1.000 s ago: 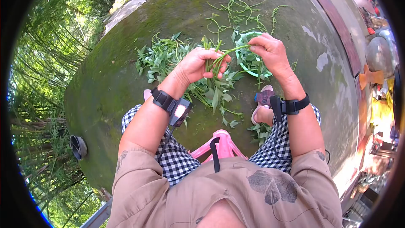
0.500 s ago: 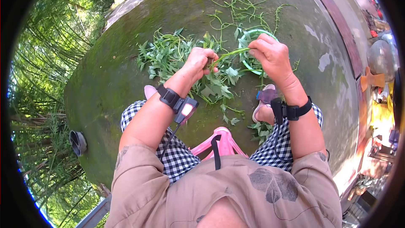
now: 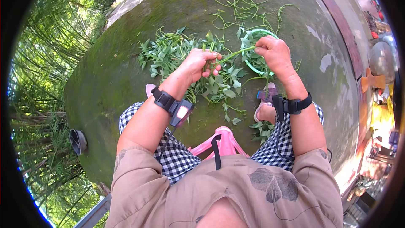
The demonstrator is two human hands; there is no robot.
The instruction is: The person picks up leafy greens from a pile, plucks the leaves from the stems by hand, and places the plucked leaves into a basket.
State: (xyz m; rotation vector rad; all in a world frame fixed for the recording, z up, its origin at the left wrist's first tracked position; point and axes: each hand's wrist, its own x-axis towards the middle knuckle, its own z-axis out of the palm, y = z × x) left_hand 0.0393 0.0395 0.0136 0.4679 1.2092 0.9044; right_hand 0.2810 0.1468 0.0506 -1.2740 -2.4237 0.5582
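Note:
Between my two hands stretches a green leafy vine stem [image 3: 236,53]. My left hand [image 3: 200,64] is closed around its left end, with a bit of stem poking up past the fingers. The other end is pinched between thumb and fingertips of my right hand [image 3: 274,55]. Behind and beside that hand stands a round mint-green basket [image 3: 249,64] with green leaves in it. A heap of leafy vines [image 3: 168,52] lies on the ground past my left hand and reaches below both hands.
Stripped, curling stems [image 3: 249,10] lie on the mossy concrete ground [image 3: 109,84] beyond the basket. I sit over a pink plastic stool [image 3: 223,141]. A few leaves [image 3: 262,131] lie near my right foot, and a dark pot [image 3: 78,142] stands at far left.
My right hand has shifted slightly right and down, still pinching the stem. My left hand's fingers have loosened a little around it. More of the basket shows now.

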